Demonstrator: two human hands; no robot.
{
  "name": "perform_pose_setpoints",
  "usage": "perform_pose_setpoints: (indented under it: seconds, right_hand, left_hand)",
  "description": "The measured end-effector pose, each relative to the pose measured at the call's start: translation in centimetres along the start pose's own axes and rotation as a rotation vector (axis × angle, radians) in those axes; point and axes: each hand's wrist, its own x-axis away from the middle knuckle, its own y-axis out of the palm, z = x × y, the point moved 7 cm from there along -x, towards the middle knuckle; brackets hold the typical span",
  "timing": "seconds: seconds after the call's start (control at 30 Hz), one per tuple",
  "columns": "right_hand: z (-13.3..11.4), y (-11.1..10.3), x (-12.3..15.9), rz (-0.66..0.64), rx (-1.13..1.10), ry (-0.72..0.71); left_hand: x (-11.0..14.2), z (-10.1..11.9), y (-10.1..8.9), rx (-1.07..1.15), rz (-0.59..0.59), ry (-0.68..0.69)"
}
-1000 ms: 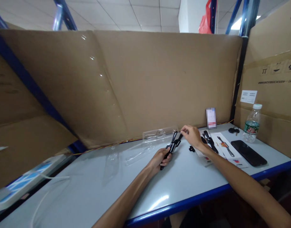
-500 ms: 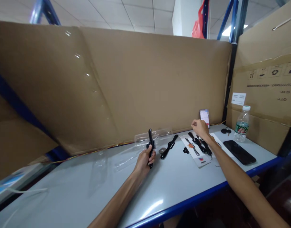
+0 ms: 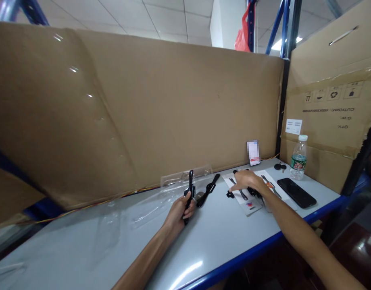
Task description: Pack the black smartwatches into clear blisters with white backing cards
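Head: left hand (image 3: 179, 210) wrapped around black tool (image 3: 190, 187).

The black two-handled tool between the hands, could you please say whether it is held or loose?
Loose: that tool lies on the grey tabletop; neither left hand nor right hand touches it.
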Motion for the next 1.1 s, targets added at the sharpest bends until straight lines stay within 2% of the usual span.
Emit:
perform_pose_setpoints:
  seconds: [0.07,0.17,0.23,0.37,0.53,0.67,0.73,0.9,1.1]
  right_hand:
    - [-1.8,0.8,0.7,-0.090,0.070,-0.035]
    - [-3.1,1.1,1.3,-0.128,0.111,-0.033]
    - [-3.1,0.9,1.5,-0.105,0.107,-0.035]
    - [-2.4,-0.4,1.8,0.033,0.096,-0.053]
    - [-0.2,-3.1,2.5,0.218,0.024,0.033]
    - [3.5,-5.5,3.6,0.393,-0.047,0.180]
    - [5.5,-6.0,4.0,0.440,-0.031,0.285]
    - [8.1,-5.1,3.4,0.389,-0.012,0.413]
    - [8.1,-2.7,1.7,0.208,-0.088,0.391]
  left_hand:
    - [-0.1,0.0,0.0,-0.025,-0.013,0.004]
    - [-0.3,-0.2,-0.1,-0.059,-0.030,0.011]
    - [-0.4,-0.3,-0.2,-0.067,-0.037,0.016]
    - [-0.5,-0.3,-0.2,-0.066,-0.038,0.036]
    - [-0.4,-0.2,-0.2,-0.059,-0.025,0.022]
    - [-0.6,-0.4,-0.2,-0.057,-0.055,0.014]
    - [-0.6,-0.4,-0.3,-0.048,-0.070,0.020]
    - [-0.6,-0.4,-0.3,-0.018,-0.081,0.036]
    - [-0.5,-0.3,-0.2,-0.027,-0.049,0.037]
